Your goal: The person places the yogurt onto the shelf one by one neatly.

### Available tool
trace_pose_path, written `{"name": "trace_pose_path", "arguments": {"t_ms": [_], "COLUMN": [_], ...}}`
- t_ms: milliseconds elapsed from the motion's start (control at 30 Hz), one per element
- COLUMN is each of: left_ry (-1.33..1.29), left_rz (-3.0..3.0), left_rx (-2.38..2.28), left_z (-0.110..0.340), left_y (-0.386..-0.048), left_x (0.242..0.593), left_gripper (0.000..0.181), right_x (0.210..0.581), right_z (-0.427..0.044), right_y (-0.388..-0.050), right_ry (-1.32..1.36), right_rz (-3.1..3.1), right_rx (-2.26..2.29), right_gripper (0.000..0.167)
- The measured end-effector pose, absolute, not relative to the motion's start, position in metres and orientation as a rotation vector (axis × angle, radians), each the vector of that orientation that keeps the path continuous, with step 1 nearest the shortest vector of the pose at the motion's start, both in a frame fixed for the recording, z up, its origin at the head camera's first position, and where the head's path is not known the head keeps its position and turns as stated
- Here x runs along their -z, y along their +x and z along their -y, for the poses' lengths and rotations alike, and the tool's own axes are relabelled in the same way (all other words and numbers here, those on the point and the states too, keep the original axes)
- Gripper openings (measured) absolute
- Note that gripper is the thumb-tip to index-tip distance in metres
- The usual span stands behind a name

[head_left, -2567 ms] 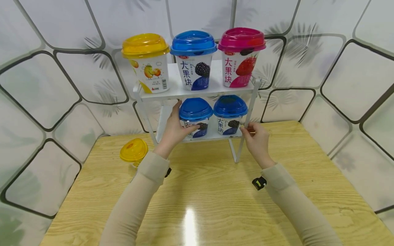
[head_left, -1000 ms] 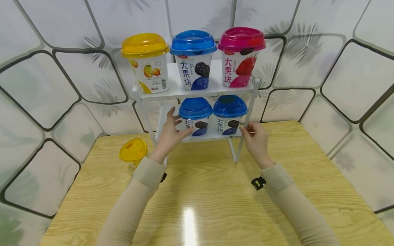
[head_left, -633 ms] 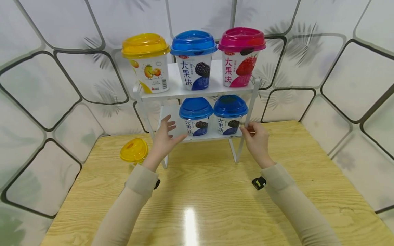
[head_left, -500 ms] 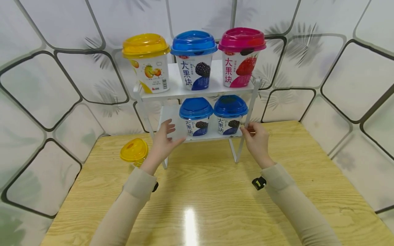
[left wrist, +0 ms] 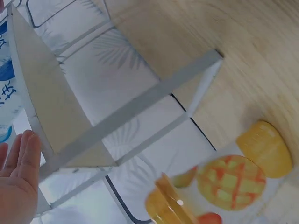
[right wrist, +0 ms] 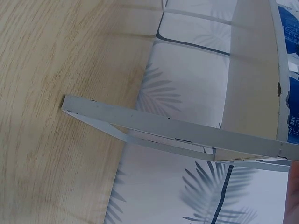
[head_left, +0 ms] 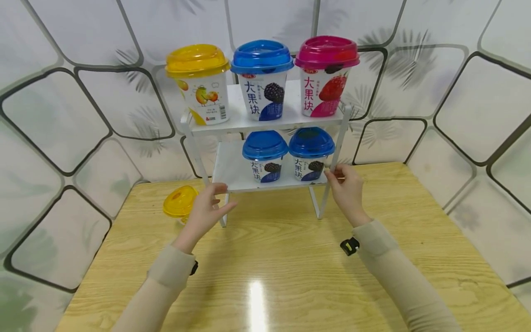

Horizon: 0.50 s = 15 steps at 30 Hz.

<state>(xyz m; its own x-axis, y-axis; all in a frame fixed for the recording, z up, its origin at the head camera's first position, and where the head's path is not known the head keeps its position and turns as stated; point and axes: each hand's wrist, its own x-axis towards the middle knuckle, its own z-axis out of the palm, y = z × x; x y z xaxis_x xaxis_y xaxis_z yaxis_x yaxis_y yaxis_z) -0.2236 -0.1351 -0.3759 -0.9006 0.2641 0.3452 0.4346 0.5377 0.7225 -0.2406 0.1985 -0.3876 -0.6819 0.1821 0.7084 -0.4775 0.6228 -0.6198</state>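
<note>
My left hand (head_left: 205, 210) is empty, its fingers loosely spread before the left front corner of the white two-tier rack (head_left: 232, 124). Close behind it a yellow-lidded yogurt cup (head_left: 179, 203) stands on the table, partly hidden by the hand. In the left wrist view that yellow-lidded cup (left wrist: 231, 182) shows apart from the fingers. With thumb and curled fingers, my right hand (head_left: 347, 191) holds the rack's right front leg. Two blue-lidded yogurt cups stand upright on the lower shelf, a left one (head_left: 264, 157) and a right one (head_left: 311, 154).
Along the upper shelf stand a yellow-lidded cup (head_left: 199, 85), a blue-lidded cup (head_left: 262, 80) and a pink-lidded cup (head_left: 327, 76). The rack's legs rest on a wooden table (head_left: 282, 258). Patterned walls (head_left: 456, 106) enclose the back and sides.
My left hand has let go of the left blue-lidded cup on the lower shelf and moved left and down, nearer the yellow-lidded cup on the table. The right hand has stayed put.
</note>
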Motion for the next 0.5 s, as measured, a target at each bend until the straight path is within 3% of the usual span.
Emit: {"name": "trace_pose_path", "arguments": {"t_ms": [300, 500], "left_ry": [-0.521, -0.385], "left_rz": [2.599, 2.602], "left_rx": [1.254, 1.216], "left_z": [0.163, 0.185], "left_y": [-0.218, -0.219], "left_x": [0.385, 0.388], "left_gripper": [0.037, 0.038], "right_x": [0.389, 0.389], "right_z": [-0.199, -0.199], "right_y": [-0.24, -0.241], "right_ry": [0.221, 0.22], "right_rz": [2.068, 2.07], "right_rx": [-1.084, -1.092], "right_gripper": [0.012, 0.013]}}
